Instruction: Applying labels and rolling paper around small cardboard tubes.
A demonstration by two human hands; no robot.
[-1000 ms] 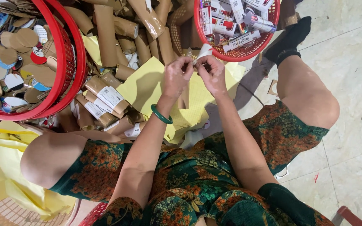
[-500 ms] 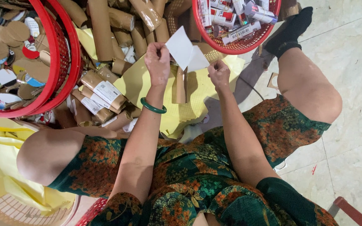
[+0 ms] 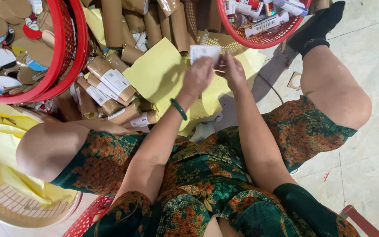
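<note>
My left hand (image 3: pixel 197 77) and my right hand (image 3: pixel 232 69) meet in front of me, both pinching a small white paper label (image 3: pixel 204 52) held up between them. A green bangle (image 3: pixel 178 109) circles my left wrist. Under the hands lie yellow paper sheets (image 3: pixel 159 74) and a pile of brown cardboard tubes (image 3: pixel 110 83), some with white labels stuck on.
A red basket (image 3: pixel 64 52) of round cardboard discs stands at the left. Another red basket (image 3: pixel 259 40) of packaged items sits at the top right. A pale woven basket (image 3: pixel 9 206) with yellow sheets is at the lower left. My knees flank the pile on the tiled floor.
My hands parted and lifted the white label, then came back together on it. The view has shifted slightly closer.
</note>
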